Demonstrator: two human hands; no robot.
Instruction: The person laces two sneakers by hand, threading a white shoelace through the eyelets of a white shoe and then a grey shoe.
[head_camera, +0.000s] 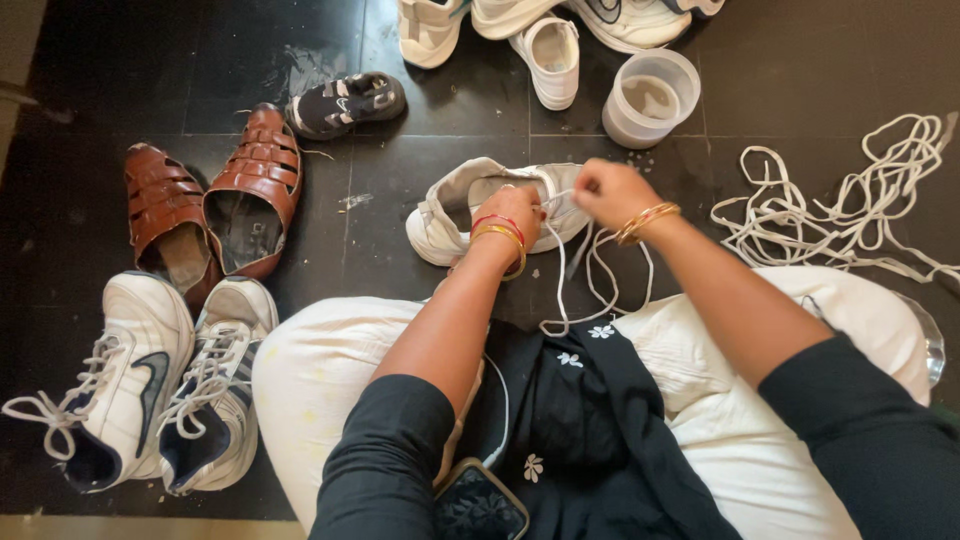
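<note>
A white sneaker (470, 205) is seen on the dark tiled floor (120, 60) at the centre of the frame, just above the knees of the seated person. It is touched by both hands. The left hand (513, 215) is laid on the shoe's opening, its fingers curled together and pinched on the white lace (562, 270). The right hand (608, 190) is held just right of it, above the shoe's front part, with fingers closed on the same lace; loops of that lace are seen hanging down toward the lap. Bangles are worn on both wrists.

At the right edge of the frame a tangle of loose white laces (850, 200) is spread over the floor. A translucent plastic cup (652, 98) is placed at the upper right of centre, near a group of white shoes (550, 40) lined along the top edge. A small black sandal (345, 103) is seen at the upper left of centre, with a pair of brown leather sandals (215, 200) beside it. A pair of laced white sneakers (160, 385) is set at the lower left. A dark phone (480, 505) is lodged in the lap at the bottom edge.
</note>
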